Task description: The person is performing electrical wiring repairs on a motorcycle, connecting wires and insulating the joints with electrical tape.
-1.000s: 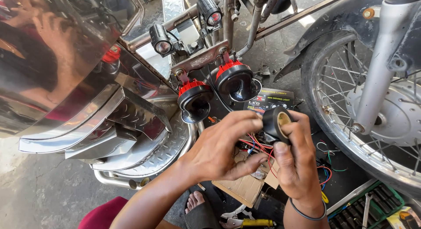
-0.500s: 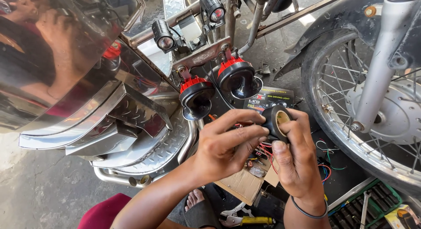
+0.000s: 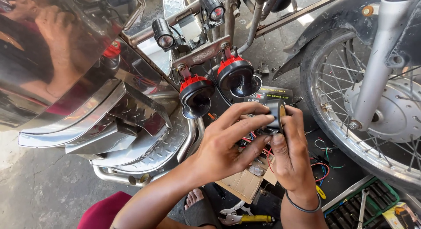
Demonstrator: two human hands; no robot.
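Down beside the motorcycle's front wheel point(image 3: 372, 115), a small black cylindrical lamp point(image 3: 278, 116) with a yellowish face is held up in front of two red-and-black horns point(image 3: 215, 86) bolted to the chrome crash guard point(image 3: 131, 119). Red and black wires point(image 3: 256, 139) trail from under the lamp, though where they join it is covered by fingers. Most of the lamp body is hidden too; only its top edge and face show. The left hand point(image 3: 226, 143) reaches across with fingers stretched long, tips pinching the lamp's near side. The right hand point(image 3: 291, 156), a dark band at its wrist, stands upright, thumb and fingers closed around the lamp's far side.
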